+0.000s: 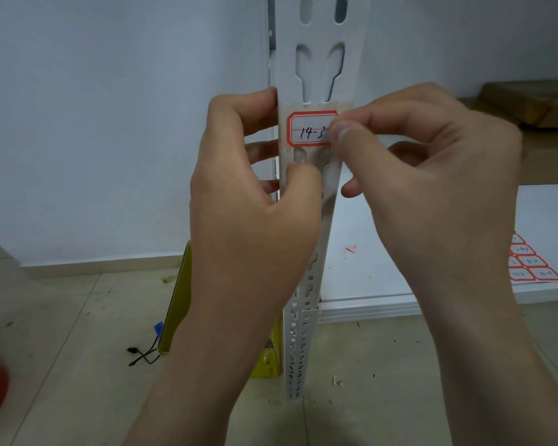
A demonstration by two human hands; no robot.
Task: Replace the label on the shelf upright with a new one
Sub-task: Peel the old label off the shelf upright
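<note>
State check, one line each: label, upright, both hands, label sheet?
label: stuck on the shelf upright, right edge pinched.
shelf upright: standing, gripped.
left hand: grips the shelf upright, thumb on its front.
right hand: pinches the label's right edge.
label sheet: lying flat on the shelf board.

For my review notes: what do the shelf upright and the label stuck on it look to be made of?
The shelf upright looks like thin sheet metal with a smooth white painted or powder-coated finish; the crisp punched keyhole slots suggest this. The label looks like a matte paper sticker, white with a printed red border and handwritten ink. Any coating on it cannot be told.
</note>
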